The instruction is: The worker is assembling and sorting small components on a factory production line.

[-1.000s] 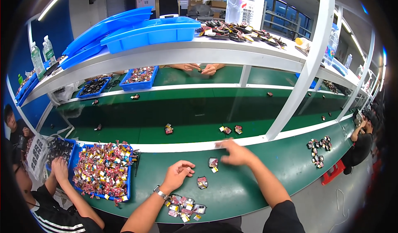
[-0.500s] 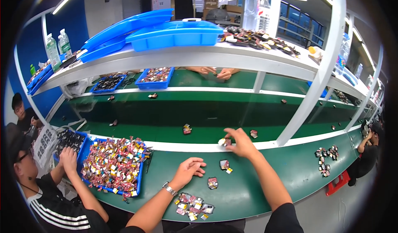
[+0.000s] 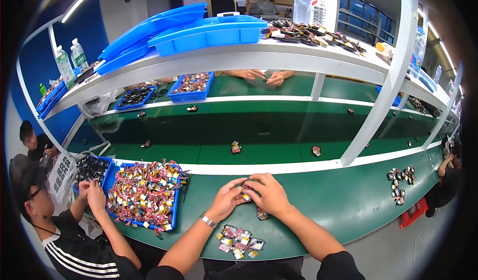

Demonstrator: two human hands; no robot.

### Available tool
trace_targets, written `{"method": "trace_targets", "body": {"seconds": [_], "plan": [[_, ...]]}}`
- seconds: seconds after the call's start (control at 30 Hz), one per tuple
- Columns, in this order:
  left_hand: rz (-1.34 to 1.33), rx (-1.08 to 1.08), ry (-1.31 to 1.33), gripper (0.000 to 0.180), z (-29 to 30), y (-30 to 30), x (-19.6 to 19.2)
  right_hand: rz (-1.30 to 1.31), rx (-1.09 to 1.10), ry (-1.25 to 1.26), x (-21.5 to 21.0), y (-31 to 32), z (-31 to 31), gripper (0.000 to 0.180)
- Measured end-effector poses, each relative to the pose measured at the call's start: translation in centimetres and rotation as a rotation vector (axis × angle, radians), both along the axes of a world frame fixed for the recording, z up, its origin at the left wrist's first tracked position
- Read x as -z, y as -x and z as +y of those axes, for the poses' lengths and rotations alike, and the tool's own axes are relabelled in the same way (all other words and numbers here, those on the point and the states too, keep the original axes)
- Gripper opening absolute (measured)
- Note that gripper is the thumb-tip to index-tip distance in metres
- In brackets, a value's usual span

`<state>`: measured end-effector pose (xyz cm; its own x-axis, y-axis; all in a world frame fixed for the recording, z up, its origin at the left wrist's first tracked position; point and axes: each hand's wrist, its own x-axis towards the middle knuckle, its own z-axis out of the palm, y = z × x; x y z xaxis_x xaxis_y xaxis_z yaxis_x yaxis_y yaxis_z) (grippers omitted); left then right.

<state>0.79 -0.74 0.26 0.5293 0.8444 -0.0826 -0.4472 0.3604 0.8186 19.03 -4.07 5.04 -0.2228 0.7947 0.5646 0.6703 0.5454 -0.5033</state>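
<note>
Blue tray (image 3: 175, 200) of mixed small packets is sitting left on the green worktop (image 3: 348, 200). Left hand (image 3: 226, 199) and right hand (image 3: 269, 194) are meeting at centre, fingers pinching narrowly on one small packet (image 3: 245, 195); likely an assembly step. Next move probably calls for setting it with the near pile (image 3: 239, 237). Packet detail is mostly hidden by fingers.

Bright overhead strip lighting (fisheye edges bend, darken).
</note>
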Motion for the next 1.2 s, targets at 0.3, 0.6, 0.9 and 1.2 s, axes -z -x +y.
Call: {"method": "trace_targets", "body": {"seconds": [0.3, 0.6, 0.9, 1.2], "plan": [[0.304, 0.023, -0.237, 0.034, -0.2, -0.2, -0.8, -0.078, -0.085, -0.11, 1.0, -0.8, 0.9, 0.018], [0.184, 0.064, -0.118, 0.029, 0.0, 0.2, -0.8, -0.027, -0.124, -0.031, 1.2, -0.5, 0.4, 0.012], [0.12, 0.055, -0.092, 0.032, 0.2, 0.4, -0.3, 0.03, -0.18, 0.043, 2.0, -1.1, 0.9, 0.011], [0.07, 0.114, -0.127, 0.033, 0.5, 0.4, 0.1, 0.072, -0.128, 0.094, 2.1, -0.9, 0.7, 0.01]]}}
